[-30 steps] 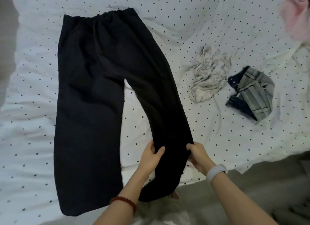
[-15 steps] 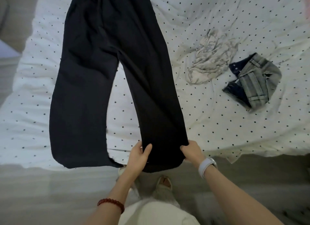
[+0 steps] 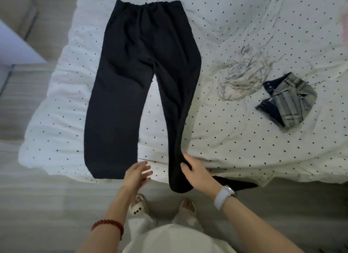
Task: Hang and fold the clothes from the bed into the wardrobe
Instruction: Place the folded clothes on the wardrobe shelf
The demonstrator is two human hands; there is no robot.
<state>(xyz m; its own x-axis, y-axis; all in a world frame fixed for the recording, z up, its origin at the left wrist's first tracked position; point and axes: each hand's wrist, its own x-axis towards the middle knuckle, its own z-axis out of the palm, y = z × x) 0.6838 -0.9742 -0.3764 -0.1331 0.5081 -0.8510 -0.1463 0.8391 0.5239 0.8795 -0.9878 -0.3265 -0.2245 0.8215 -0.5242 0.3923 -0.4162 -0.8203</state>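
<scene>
Black trousers [image 3: 135, 68] lie spread flat on the white dotted bed [image 3: 235, 139], waistband at the far side, both legs reaching the near edge. My right hand [image 3: 195, 173] grips the hem end of the right leg, which is bunched and hangs over the bed's edge. My left hand [image 3: 136, 172] hovers with loose fingers between the two legs, beside the left leg's hem, holding nothing. A crumpled pale garment [image 3: 243, 77] and folded grey-blue jeans [image 3: 288, 102] lie to the right on the bed.
Grey floor runs along the near side of the bed, where my slippered feet [image 3: 163, 209] stand. A pale piece of furniture [image 3: 17, 43] stands at the far left. Something pink [image 3: 344, 24] shows at the right edge.
My left hand has let go of the right trouser leg and moved left toward the other leg. My right hand keeps its grip; the leg's end is now bunched and twisted over the edge.
</scene>
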